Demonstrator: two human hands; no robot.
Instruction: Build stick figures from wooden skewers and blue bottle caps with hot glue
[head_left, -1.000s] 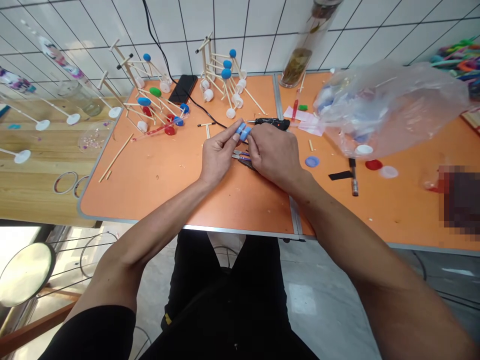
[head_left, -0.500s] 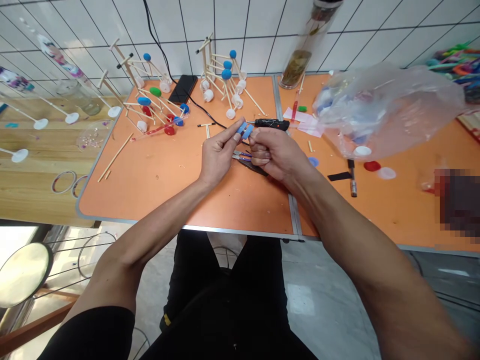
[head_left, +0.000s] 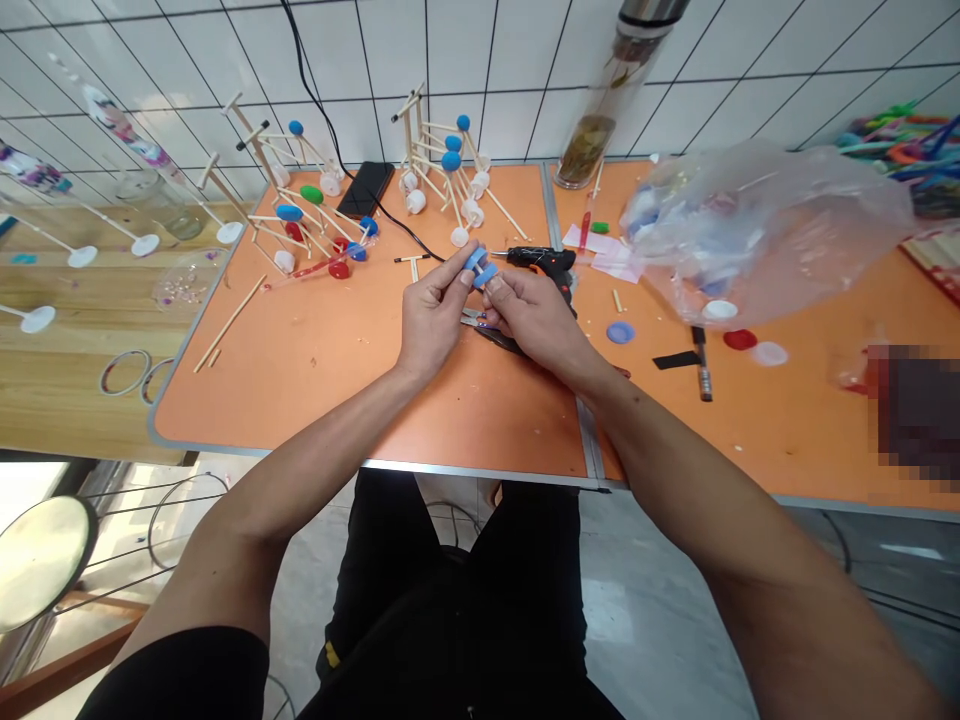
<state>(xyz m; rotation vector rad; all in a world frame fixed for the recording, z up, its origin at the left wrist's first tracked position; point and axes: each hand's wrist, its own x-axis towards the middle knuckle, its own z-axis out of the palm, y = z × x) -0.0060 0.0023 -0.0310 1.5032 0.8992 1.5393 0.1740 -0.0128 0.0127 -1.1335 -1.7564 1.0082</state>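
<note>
A small pair of blue plastic caps [head_left: 487,275], joined by a short pale piece, is pinched between my two hands above the orange table. My left hand [head_left: 433,315] grips the upper left cap between thumb and fingers. On the other cap, the thumb and fingers of my right hand [head_left: 536,318] are closed. Just behind my right hand lies a black glue gun [head_left: 541,259] with its nozzle pointing left. Pliers [head_left: 474,318] with dark handles rest under my hands, partly covered by them.
Stick frames with caps [head_left: 452,162] stand at the back, near a black phone [head_left: 366,190] and a dark cable. A tall tea bottle [head_left: 589,145], a clear plastic bag [head_left: 780,230] and loose caps [head_left: 620,332] are on the right. Sticks [head_left: 229,325] lie at left.
My right hand has turned from a closed fist to a fingertip pinch on the cap. The caps have shifted slightly left and down, and more of the glue gun shows.
</note>
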